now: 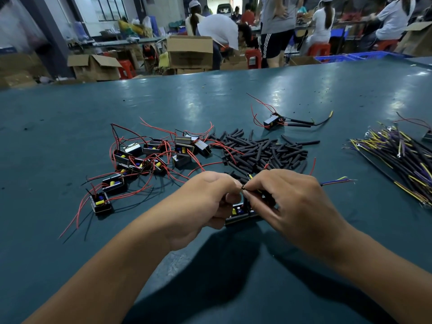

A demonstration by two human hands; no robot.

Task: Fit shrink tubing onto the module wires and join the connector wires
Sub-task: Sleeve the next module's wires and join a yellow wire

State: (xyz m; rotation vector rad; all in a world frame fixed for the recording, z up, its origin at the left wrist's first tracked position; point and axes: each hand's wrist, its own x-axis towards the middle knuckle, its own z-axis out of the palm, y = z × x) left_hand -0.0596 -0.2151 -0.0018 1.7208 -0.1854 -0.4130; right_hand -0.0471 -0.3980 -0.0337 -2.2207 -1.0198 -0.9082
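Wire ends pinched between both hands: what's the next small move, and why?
Probably twist the two ends together. The left hand and right hand pinch wire ends tip to tip above the module, and a blue-yellow connector wire trails right, so the joint looks unfinished.

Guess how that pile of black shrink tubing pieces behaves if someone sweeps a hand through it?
The shrink tubing pieces are short round sleeves heaped loosely, so they would probably scatter and roll across the smooth table. They look thin-walled and likely very light. A few lie crossed under red wires, which might drag along.
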